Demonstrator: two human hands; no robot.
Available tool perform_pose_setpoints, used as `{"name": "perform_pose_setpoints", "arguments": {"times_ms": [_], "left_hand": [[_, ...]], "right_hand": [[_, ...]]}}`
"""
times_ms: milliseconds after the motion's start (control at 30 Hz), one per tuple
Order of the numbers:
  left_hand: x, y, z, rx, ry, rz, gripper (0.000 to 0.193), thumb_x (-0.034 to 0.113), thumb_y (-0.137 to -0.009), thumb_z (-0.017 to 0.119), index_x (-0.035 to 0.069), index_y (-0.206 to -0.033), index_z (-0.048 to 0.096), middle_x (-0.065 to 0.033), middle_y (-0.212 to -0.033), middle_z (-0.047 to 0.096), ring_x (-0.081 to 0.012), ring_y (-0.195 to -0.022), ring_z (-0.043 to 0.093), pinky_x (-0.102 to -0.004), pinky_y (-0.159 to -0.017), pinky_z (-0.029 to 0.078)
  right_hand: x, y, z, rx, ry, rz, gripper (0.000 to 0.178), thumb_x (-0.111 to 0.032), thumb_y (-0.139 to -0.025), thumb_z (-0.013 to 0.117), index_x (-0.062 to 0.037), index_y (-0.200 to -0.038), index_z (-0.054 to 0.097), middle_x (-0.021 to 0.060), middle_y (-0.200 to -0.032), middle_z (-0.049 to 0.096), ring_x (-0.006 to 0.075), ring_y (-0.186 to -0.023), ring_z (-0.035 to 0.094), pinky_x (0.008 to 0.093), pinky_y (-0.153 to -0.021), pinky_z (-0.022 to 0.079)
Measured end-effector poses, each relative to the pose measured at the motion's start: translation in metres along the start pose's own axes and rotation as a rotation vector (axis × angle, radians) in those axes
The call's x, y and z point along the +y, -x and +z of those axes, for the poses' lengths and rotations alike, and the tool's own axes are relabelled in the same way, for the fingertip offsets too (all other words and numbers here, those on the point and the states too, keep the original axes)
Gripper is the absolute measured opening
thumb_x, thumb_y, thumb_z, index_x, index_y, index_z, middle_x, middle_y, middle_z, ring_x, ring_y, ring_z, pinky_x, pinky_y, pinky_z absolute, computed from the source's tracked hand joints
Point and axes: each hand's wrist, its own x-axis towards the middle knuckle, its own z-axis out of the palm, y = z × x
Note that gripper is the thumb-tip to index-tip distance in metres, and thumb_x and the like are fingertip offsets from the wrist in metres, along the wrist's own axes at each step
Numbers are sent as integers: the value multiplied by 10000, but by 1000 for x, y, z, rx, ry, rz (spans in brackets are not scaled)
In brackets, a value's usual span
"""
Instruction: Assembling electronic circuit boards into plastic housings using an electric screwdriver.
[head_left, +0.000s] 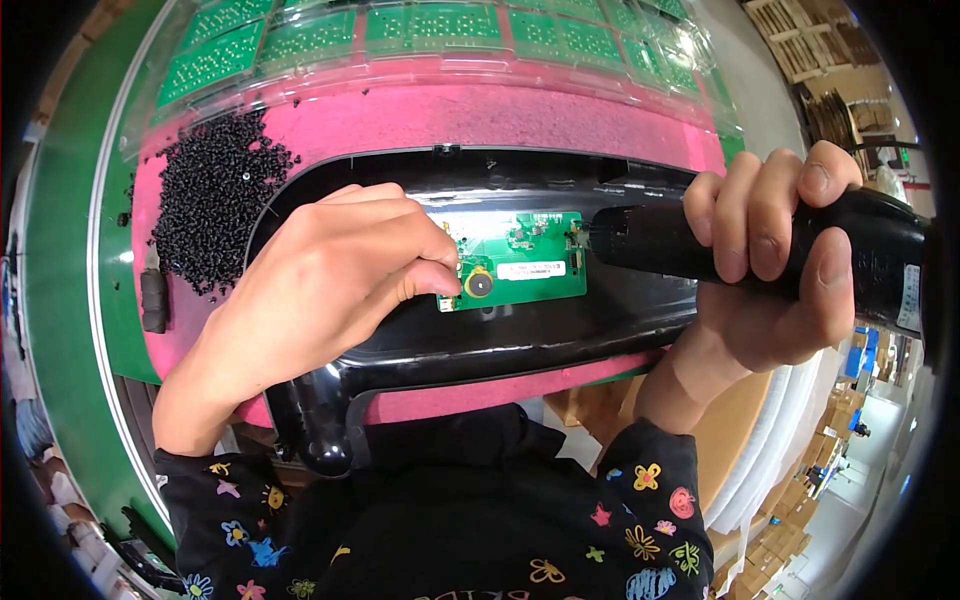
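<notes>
A green circuit board (520, 283) with a round buzzer-like part (480, 285) and a white label lies inside a shiny black plastic housing (450, 345). My left hand (335, 265) is closed at the board's left edge, thumb and forefinger pressed together; what they pinch, if anything, is hidden. Wrapped in the fingers of my right hand (770, 235) is a black electric screwdriver (650, 238), lying nearly level. Its tip reaches the right edge of the board, near a small connector; whether it touches a screw is too small to tell.
A heap of small black screws (210, 195) lies on the pink mat (390, 120) at the left, with a short dark cylinder (153, 300) beside it. Clear plastic trays (420, 70) of green boards stand at the far side. Boxes line the floor at right.
</notes>
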Motion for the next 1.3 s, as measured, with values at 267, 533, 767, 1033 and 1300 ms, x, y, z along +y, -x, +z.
{"name": "perform_pose_setpoints", "arguments": {"times_ms": [267, 533, 767, 1033, 1300], "left_hand": [[1, -1, 4, -59, -55, 32, 136, 32, -737, 761, -1, -823, 662, -78, -910, 725, -238, -740, 622, -338, -664, 516], [0, 5, 3, -100, -149, -7, 123, 17, -727, 753, -5, -773, 641, -86, -998, 756, -213, -645, 631, -339, -611, 526], [-3, 5, 7, -64, -73, -21, 116, 33, -784, 739, -10, -820, 637, -97, -924, 745, -230, -660, 653, -333, -616, 535], [-1, 2, 3, 33, 58, 10, 195, 73, -773, 786, 9, -866, 626, -87, -813, 673, -260, -721, 656, -341, -630, 519], [-2, 0, 5, 32, 4, 120, 236, 91, -736, 807, 7, -875, 634, -92, -763, 639, -279, -694, 620, -359, -612, 498]], "right_hand": [[8, -3, 8, 57, -13, 35, 272, -249, -909, 585, -81, -1107, 501, -10, -698, 456, 110, -590, 423, 301, -627, 373], [16, -14, 13, -1, 29, 86, 228, -207, -894, 562, -57, -1055, 502, -7, -686, 452, 107, -574, 408, 292, -612, 370], [15, -6, 26, 71, 88, 29, 273, -244, -894, 575, -57, -1082, 509, -6, -656, 419, 111, -548, 404, 298, -588, 356], [0, 3, 37, 33, -526, -157, 267, -134, -837, 670, -69, -1039, 508, -28, -689, 528, 87, -564, 487, 273, -650, 406], [6, 12, 46, 64, -618, -262, 287, -87, -810, 728, -82, -992, 506, -24, -687, 544, 92, -587, 528, 275, -665, 442]]}}
